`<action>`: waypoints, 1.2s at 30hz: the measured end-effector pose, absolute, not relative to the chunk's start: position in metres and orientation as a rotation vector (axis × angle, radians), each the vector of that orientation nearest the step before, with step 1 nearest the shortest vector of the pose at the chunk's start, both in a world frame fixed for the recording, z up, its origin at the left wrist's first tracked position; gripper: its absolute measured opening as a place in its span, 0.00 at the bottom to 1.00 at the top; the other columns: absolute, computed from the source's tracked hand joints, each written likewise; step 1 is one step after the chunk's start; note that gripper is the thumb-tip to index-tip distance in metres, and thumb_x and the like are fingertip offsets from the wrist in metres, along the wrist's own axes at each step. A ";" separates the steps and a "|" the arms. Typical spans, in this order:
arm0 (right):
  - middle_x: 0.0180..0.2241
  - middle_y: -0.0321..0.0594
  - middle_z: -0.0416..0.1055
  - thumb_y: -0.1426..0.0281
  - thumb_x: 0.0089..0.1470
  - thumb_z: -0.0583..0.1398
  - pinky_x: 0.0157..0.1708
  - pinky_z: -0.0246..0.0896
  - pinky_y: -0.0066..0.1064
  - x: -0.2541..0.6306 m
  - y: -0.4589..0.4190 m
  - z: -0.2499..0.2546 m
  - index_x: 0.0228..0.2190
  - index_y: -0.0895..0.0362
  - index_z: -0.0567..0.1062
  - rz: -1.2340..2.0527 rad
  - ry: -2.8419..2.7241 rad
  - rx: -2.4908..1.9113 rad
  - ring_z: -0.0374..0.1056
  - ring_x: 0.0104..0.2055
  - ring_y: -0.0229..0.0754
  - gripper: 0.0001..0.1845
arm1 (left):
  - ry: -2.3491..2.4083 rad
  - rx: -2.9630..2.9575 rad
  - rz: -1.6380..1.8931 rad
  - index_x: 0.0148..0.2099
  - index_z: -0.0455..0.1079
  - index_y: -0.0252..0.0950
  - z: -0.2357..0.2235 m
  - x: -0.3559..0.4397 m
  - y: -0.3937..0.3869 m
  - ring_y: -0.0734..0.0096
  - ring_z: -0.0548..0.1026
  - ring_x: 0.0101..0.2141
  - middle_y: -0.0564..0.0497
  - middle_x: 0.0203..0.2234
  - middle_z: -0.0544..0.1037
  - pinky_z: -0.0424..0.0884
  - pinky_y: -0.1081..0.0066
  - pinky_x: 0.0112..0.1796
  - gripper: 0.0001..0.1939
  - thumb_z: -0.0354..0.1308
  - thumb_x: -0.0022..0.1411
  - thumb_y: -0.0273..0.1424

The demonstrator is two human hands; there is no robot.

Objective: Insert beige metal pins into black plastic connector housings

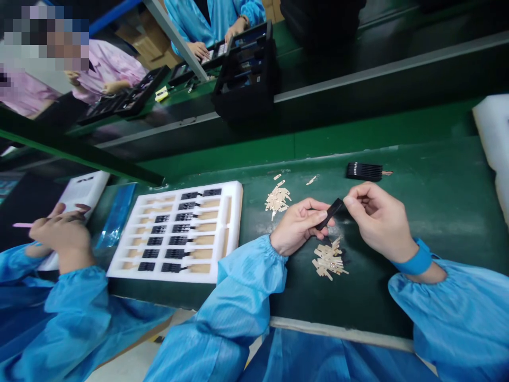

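Between the thumb and fingers of my left hand (300, 225) is a small black rectangular part (330, 214), held at a tilt above the bench. My right hand (377, 220) is pinched closed at the part's upper end; whatever its fingertips hold is hidden. Below my hands lies a pile of small pale flat strips (330, 260). Farther back is a second strip pile (277, 198), with a few strips lying apart. A black ribbed block (363, 171) rests beyond my right hand, a thin copper-coloured piece sticking out of its right end.
Left of me, a white foam tray (238, 212) holds several black ribbed parts in slots. A co-worker's hands (66, 233) are beside it, near a blue film strip (117, 215). White foam (495, 143) stands at right. Black bins (246, 79) and more people are across the bench.
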State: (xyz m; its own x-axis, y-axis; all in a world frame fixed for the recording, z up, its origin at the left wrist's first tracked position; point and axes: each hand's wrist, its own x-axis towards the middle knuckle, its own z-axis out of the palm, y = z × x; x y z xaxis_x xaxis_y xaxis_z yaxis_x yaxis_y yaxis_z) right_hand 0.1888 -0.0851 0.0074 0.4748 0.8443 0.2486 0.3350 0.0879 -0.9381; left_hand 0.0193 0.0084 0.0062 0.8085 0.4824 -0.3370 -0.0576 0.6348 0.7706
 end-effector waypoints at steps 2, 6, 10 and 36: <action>0.28 0.36 0.69 0.64 0.63 0.62 0.28 0.62 0.31 0.189 -0.085 0.008 0.32 0.53 0.73 0.551 -1.060 -1.497 0.64 0.27 0.38 0.08 | 0.558 0.837 0.333 0.45 0.70 0.31 0.006 0.019 0.008 0.80 0.77 0.24 0.51 0.29 0.80 0.71 0.82 0.24 0.24 0.74 0.54 0.40; 0.27 0.35 0.69 0.60 0.60 0.64 0.27 0.63 0.30 0.188 -0.084 0.011 0.31 0.54 0.73 0.615 -0.994 -1.485 0.64 0.26 0.37 0.11 | 0.545 0.841 0.334 0.45 0.70 0.31 0.006 0.019 0.008 0.80 0.76 0.24 0.50 0.29 0.80 0.70 0.82 0.23 0.23 0.74 0.55 0.39; 0.23 0.34 0.67 0.59 0.57 0.67 0.26 0.62 0.29 0.190 -0.081 0.012 0.30 0.55 0.74 0.710 -0.929 -1.473 0.62 0.24 0.36 0.14 | 0.553 0.831 0.348 0.45 0.71 0.30 0.004 0.019 0.009 0.80 0.76 0.24 0.50 0.29 0.80 0.70 0.82 0.24 0.21 0.73 0.57 0.37; 0.19 0.30 0.54 0.54 0.51 0.69 0.20 0.51 0.27 0.163 -0.088 0.016 0.27 0.55 0.77 1.452 -0.361 -0.972 0.58 0.21 0.35 0.18 | 0.426 0.823 0.198 0.43 0.66 0.34 0.000 0.015 0.006 0.76 0.75 0.20 0.51 0.25 0.79 0.68 0.81 0.19 0.23 0.73 0.57 0.41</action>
State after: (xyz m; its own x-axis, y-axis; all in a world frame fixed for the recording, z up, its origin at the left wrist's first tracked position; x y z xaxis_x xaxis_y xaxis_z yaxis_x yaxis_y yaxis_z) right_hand 0.1629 -0.0884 0.0161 0.1480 0.9289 -0.3396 -0.6621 -0.1621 -0.7317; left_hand 0.0148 0.0059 0.0001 0.8975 0.3325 -0.2898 -0.0069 0.6676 0.7445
